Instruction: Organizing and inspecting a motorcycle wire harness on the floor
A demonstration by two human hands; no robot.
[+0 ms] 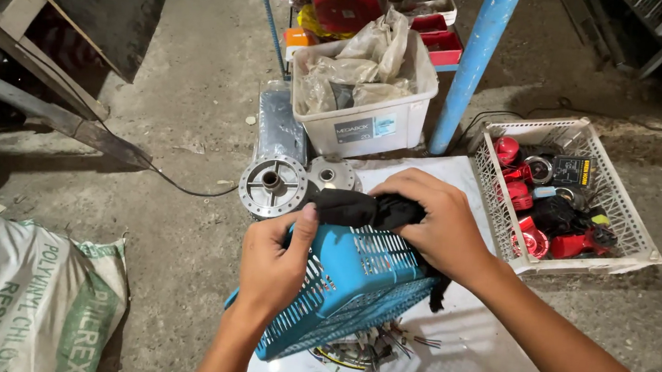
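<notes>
The left hand (275, 263) grips the near rim of a blue plastic basket (353, 289), thumb raised and pressed against a black cloth (365, 209), fingers curled under the basket wall and out of sight. The right hand (440, 225) lies over the far end of the same cloth, fingers folded down and closed on the bunched fabric at the basket's upper edge. The basket is tilted, its open side turned away from the camera, and sits over a white sheet (484, 362) spread on the concrete floor (192, 116); small dark metal parts (376, 350) lie on the sheet just below its lower rim. The cloth is soft and limp (a loose tail hangs at the basket's right side), so by judgement it will drape and slip unless bunched firmly; it is best taken in a full fist rather than at an edge. The basket looks light and somewhat flexible, its slotted walls offering easy finger purchase, and the rim is probably the stiffest place to hold. Just beyond the cloth rest two grey metal hubs (273, 184), likely heavy and rigid. To the right stands a white mesh basket (559, 256) holding red and black parts; behind, a white tub (369, 125) with crumpled plastic bags stands beside a blue rack leg (471, 70). A printed white sack (21, 294) lies at left.
</notes>
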